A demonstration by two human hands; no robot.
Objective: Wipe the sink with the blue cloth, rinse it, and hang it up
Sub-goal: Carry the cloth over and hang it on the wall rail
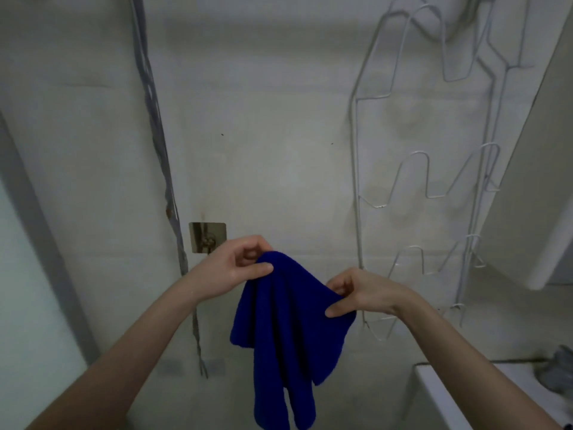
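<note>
Nearest: two bare forearms reach up and forward from the bottom edge of view. No sleeves.

Left hand [231,268]: thumb and curled fingers pinch the top corner of the deep-blue fleecy cloth [288,330], just below and right of the square brass-coloured adhesive wall hook [207,237]. The knuckles come close to the hook plate's lower right corner; I cannot tell whether they touch it.

Right hand [362,294]: thumb and forefinger pinch the cloth's other upper edge, farther right of the hook and lower than the left hand.

Cloth: held in the air between the two hands, its top edge slack and sloping down away from the hook. The rest hangs in long folds well below the hook. It is not on the hook.

Lower right, far from the hook: the rim of a white basin or ledge [440,395], blurred.

Behind: pale wall. A grey twisted cable [161,150] runs down just left of the hook. A white bent-wire rack [412,181] hangs well to the hook's right.

Judgement: wiping and rinsing look finished, and this is the hanging step. The next move calls for carrying the left-hand corner up and left onto the hook's prong, catching a fold or loop there, with the right hand steadying until the cloth's weight settles. The risk is that bunched fabric slips off a small prong.
</note>
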